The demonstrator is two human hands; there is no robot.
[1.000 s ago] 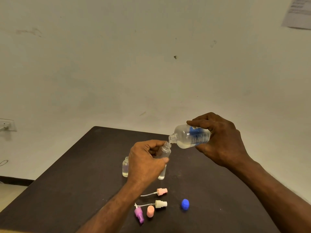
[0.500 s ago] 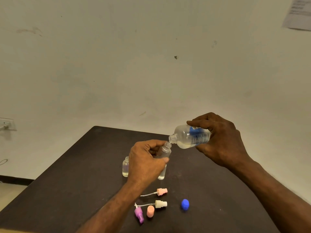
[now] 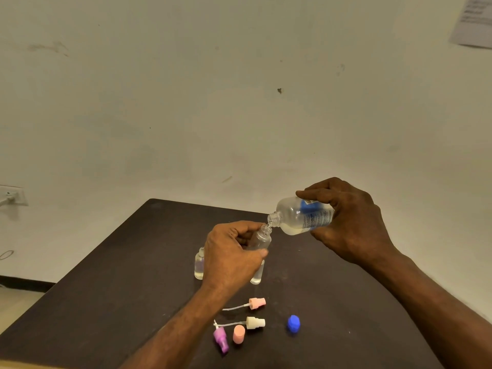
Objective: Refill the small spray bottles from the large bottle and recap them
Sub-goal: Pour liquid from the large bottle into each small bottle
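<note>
Tipping nearly sideways above the dark brown table (image 3: pixel 111 294), the large clear plastic bottle with a blue-and-white label (image 3: pixel 303 215) has its open neck lowered to the mouth of a small clear plastic spray bottle (image 3: pixel 262 239), the two openings touching or very nearly so. A little liquid pools along the large bottle's lower side. The right hand (image 3: pixel 348 222) wraps that bottle from behind, fingers curled over the top and thumb beneath. The left hand (image 3: pixel 229 254) grips the small bottle around its body, thumb on the near side, holding it lifted and leaning toward the pouring neck; only its shoulder and neck clear the fingers. Just below that hand a second small clear bottle (image 3: pixel 257 274) stands on the table, mostly hidden, and a third small clear bottle (image 3: pixel 199 263), uncapped, stands upright just to the left of the wrist.

Nearer the table's front edge lie the loose parts: a pink spray pump with its thin dip tube (image 3: pixel 255 303), a cream spray pump with its tube (image 3: pixel 254 323), a purple spray pump (image 3: pixel 221 339), a peach-coloured cylindrical cap (image 3: pixel 238 334) beside it, and a blue ridged screw cap (image 3: pixel 293 324) off to the right, apart from the others. A sheet of paper (image 3: pixel 474 22) hangs on the pale wall at the upper right, and a wall socket (image 3: pixel 12 195) sits at the far left.
</note>
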